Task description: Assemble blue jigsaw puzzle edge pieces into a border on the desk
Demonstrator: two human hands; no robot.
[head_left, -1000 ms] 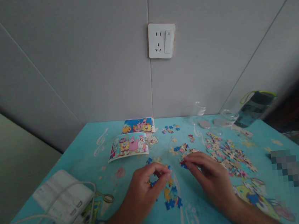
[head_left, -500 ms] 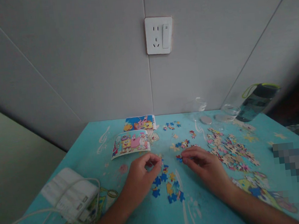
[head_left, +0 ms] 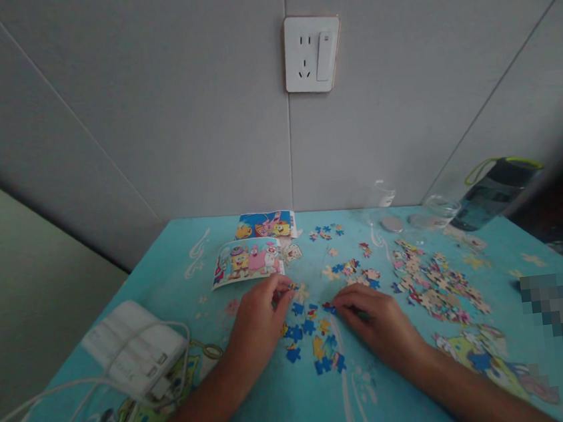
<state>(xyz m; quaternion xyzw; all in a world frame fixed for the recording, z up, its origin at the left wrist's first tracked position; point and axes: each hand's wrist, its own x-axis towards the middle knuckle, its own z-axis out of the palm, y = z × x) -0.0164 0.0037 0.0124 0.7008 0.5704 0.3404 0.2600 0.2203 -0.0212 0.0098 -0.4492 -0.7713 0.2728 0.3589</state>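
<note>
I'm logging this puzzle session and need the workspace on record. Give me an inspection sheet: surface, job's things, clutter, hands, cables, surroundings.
Surface: turquoise cartoon-print table cover, pushed against the wall.
Job's things: loose blue pieces between the hands; large pile of mixed pieces to the right; reference picture and a second card behind it.
Clutter: clear glass, dark water bottle, round lid.
Hands: left hand pinches a small piece; right hand fingertips press a blue piece on the table.
Cables: white cable looped over a white power strip.
Surroundings: grey wall, wall socket, nothing plugged in.
</note>
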